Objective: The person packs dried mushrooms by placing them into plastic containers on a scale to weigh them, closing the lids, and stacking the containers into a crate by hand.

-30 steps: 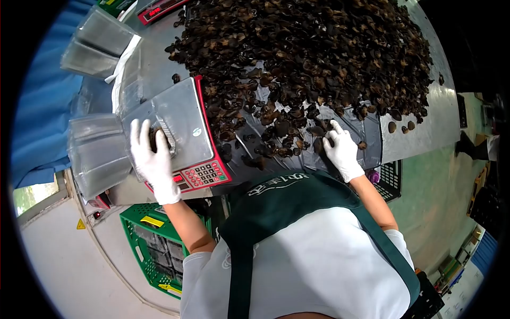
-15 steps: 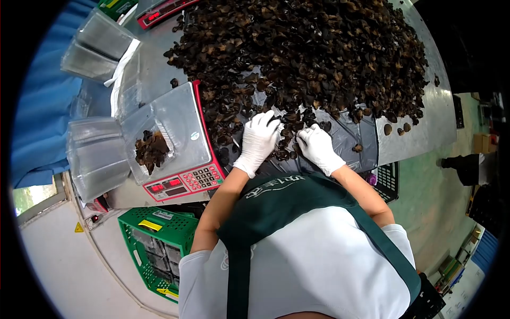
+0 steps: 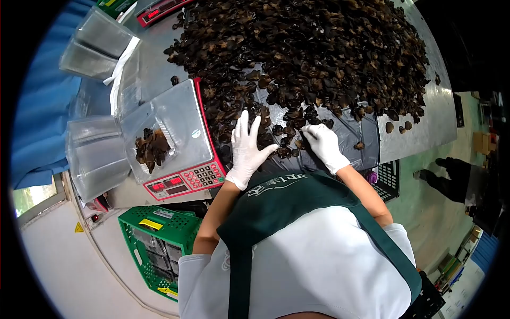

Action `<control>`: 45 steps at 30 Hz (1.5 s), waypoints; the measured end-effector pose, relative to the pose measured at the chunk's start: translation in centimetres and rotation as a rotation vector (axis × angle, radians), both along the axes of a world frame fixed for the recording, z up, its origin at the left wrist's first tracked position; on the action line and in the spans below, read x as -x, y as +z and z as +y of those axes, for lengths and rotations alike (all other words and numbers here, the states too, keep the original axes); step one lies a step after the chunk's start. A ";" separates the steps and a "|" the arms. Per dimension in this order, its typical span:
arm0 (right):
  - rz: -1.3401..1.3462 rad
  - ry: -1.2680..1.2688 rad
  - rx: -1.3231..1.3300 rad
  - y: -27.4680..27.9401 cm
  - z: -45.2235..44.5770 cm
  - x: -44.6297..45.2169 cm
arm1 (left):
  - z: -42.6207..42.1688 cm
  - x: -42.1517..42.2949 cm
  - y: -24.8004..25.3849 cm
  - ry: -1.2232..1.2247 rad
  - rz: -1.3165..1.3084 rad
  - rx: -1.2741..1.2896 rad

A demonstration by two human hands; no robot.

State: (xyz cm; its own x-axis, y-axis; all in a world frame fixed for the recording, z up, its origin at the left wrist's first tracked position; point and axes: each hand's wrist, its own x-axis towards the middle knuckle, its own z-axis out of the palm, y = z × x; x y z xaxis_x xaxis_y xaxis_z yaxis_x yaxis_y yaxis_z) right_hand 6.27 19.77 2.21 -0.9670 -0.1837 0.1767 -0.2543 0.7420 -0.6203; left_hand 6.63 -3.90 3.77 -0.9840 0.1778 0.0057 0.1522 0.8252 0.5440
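A big heap of dark brown wood ear mushrooms (image 3: 313, 58) covers the table, with loose pieces spread along its near edge. My left hand (image 3: 247, 154), in a white glove, is spread flat over the left of these pieces, thumb pointing right and nothing in its grasp. Gloved as well, my right hand (image 3: 325, 148) has its fingers curled together at the near pieces; whatever is between the fingertips is hidden. Left of my hands is a red-edged digital scale (image 3: 183, 119). On its plate lies a clear plastic tray (image 3: 166, 139) with several wood ears (image 3: 152, 151) in it.
Stacked clear trays (image 3: 97, 157) stand left of the scale, more trays (image 3: 98, 42) behind. A second scale (image 3: 162, 11) is at the back left. Below the table sits a green crate (image 3: 159, 219) with packed trays. Another person's dark-clothed legs (image 3: 449, 175) show on the right.
My left hand has moved left and its fingers have spread apart. My right hand has shifted slightly right, its fingers still curled. The other person's legs have come further into view.
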 end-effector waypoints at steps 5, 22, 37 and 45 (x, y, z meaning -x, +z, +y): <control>-0.241 -0.117 0.210 3.7 1.3 0.4 | 1.5 1.1 -1.8 -0.100 0.069 0.081; -0.350 -0.399 -0.393 7.2 10.2 -7.0 | 1.0 3.9 -2.3 -0.062 0.228 -0.401; -0.145 -0.426 -0.089 -0.8 -0.1 -2.3 | -0.3 -2.1 -2.8 -0.231 0.367 0.040; -0.064 -0.415 0.169 -1.2 0.9 -1.8 | 1.0 1.0 -0.6 -0.142 0.549 -0.073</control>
State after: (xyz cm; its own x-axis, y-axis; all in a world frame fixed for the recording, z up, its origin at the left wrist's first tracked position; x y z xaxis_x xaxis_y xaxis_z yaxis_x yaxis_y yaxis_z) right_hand 8.12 20.68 1.02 -0.9626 0.2482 0.1085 0.0861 0.6602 -0.7461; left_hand 5.66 -2.89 3.22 -0.7998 0.2878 0.5268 0.5353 0.7391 0.4089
